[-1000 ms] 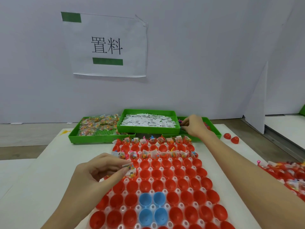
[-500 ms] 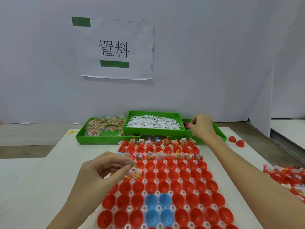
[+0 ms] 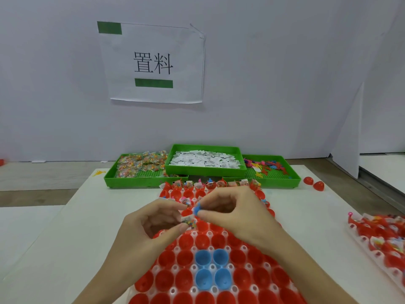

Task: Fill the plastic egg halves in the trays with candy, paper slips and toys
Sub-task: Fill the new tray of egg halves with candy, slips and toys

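A clear tray [image 3: 192, 288] of red egg halves [image 3: 185, 241], with a few blue ones [image 3: 202, 257], lies in front of me. Its two far rows hold candy, slips and toys. My left hand [image 3: 142, 233] pinches a candy packet with a paper slip [image 3: 189, 221] over the third row. My right hand [image 3: 236, 213] pinches a small blue toy [image 3: 197, 209] right beside it. At the back stand three green bins: candy [image 3: 140, 164], paper slips [image 3: 205, 160] and plastic toys [image 3: 266, 166].
A second tray of filled red eggs [image 3: 381, 233] lies at the right edge. Two loose red halves [image 3: 313, 183] sit right of the toy bin. A white wall with a paper sign [image 3: 153, 62] rises behind the bins. The white table [image 3: 54, 249] spreads to the left.
My right hand has come back from the toy bin with a blue toy and now meets my left hand over the tray. The left hand has stayed with its candy packet.
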Demonstrator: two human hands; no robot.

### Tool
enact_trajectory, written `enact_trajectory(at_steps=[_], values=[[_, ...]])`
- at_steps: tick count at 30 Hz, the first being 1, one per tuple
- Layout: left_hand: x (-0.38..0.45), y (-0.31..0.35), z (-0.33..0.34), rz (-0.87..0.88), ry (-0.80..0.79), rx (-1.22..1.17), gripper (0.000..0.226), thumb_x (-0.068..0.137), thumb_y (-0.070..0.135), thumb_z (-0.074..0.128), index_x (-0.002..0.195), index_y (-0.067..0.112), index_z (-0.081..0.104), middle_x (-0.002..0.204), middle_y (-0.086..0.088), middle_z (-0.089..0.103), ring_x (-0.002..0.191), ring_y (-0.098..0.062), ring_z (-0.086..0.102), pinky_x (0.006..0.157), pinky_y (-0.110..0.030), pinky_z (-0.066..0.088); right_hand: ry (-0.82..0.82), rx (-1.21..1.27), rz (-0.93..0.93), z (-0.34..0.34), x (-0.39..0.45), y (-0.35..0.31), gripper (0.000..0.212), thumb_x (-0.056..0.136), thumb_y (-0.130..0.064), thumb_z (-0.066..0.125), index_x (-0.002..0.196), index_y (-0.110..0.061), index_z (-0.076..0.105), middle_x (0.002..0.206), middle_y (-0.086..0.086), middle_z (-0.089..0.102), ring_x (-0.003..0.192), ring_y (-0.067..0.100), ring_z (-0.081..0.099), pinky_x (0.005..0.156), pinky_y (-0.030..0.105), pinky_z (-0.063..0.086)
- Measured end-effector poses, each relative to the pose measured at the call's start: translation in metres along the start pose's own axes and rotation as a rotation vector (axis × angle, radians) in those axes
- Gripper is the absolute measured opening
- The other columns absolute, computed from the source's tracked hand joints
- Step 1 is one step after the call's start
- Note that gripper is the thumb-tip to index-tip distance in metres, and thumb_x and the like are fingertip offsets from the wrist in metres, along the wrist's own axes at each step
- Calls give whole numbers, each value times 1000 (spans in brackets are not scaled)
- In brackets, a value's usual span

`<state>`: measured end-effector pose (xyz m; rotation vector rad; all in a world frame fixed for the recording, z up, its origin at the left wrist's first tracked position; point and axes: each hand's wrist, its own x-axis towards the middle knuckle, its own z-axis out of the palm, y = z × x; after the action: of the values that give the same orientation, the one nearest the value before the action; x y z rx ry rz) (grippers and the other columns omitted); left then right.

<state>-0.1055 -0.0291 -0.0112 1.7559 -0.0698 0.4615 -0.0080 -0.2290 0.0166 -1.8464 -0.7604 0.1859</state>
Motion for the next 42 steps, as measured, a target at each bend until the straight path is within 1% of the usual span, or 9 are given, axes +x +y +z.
enact_trajectory(at_steps=[8,14,19,21,24,26,29,38,42], values=[[1,-11,-1,75,24,58,43,74,21,86,114,30,74,94,-6,75,88,-24,76,82,-23,60,-122,101,40,4,-4,-2,15,90,-14,78,105,-15,81,93,-1,80,89,14,78,85,26,61],[-4,-10,4,193,44,161,43,76,20,86,115,33,72,91,0,75,86,-20,77,80,-23,60,-165,-14,-39,5,-5,-4,12,88,-22,81,99,-19,79,92,-3,79,87,11,76,84,27,61],[-7,-9,12,298,106,355,24,87,28,78,110,35,71,93,18,73,86,-7,71,78,-12,53,1,-137,-19,-1,2,6,4,88,-18,81,92,-19,79,85,-5,79,81,8,75,83,33,62],[-7,-8,7,401,17,558,9,97,39,71,102,34,76,93,26,70,90,-5,64,79,-14,49,60,-191,10,1,4,11,6,86,-19,82,91,-21,80,82,-8,78,80,5,74,82,31,62],[-7,-9,1,429,-281,725,29,103,53,53,107,39,79,104,36,69,102,-7,56,86,-20,46,38,-262,43,9,7,16,9,84,-23,84,92,-21,80,81,-7,77,78,3,73,80,27,61],[-9,-10,1,434,-396,829,37,105,60,42,118,46,74,112,42,65,108,-4,51,92,-23,41,23,-320,44,12,8,18,10,84,-26,84,91,-20,80,80,-9,76,77,1,72,78,23,61],[-10,-9,0,399,-443,890,44,106,65,34,124,49,70,115,42,64,111,-1,47,97,-27,38,6,-385,42,14,9,16,9,85,-27,84,90,-21,80,78,-10,75,76,-1,71,74,17,58],[-9,-8,-1,338,-487,894,47,104,69,32,127,49,68,117,43,63,111,2,44,98,-30,41,-112,-650,-11,17,15,4,7,90,-30,78,96,-26,79,91,-10,76,79,0,66,70,11,50],[-8,-8,0,336,-490,908,47,104,69,32,128,49,67,118,42,63,111,3,43,99,-28,38,-162,-698,24,20,21,0,8,91,-28,76,94,-21,79,100,-9,70,79,-2,55,74,18,45]])
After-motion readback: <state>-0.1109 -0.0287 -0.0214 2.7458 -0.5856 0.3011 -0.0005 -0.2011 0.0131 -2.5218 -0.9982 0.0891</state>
